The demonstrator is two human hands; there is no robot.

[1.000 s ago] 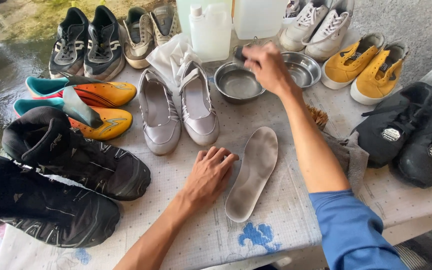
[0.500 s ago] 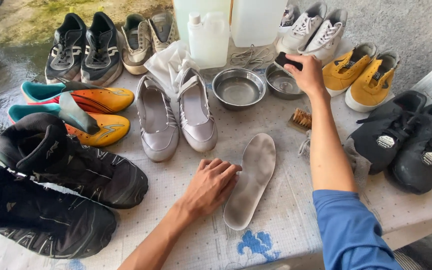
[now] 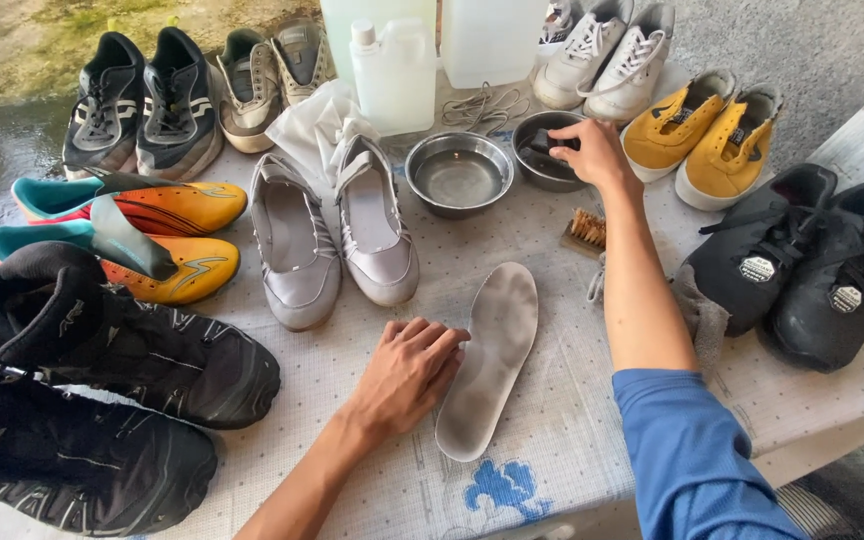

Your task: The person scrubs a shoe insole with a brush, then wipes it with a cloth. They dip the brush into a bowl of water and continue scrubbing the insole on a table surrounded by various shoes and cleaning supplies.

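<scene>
Right hand point(image 3: 597, 152) around brush point(image 3: 550, 143) — seemingly

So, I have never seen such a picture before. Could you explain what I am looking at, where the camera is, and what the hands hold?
There is no machine here: a person works with two bare hands, and one camera on the person's head looks down at them. The left hand lies flat on the table, its fingers touching a grey insole. The right hand reaches into a small metal bowl and grips a dark object, too hidden to name. Beside it stands a second metal bowl. Around them lie many pairs of shoes, a brush and white plastic jugs.
</scene>
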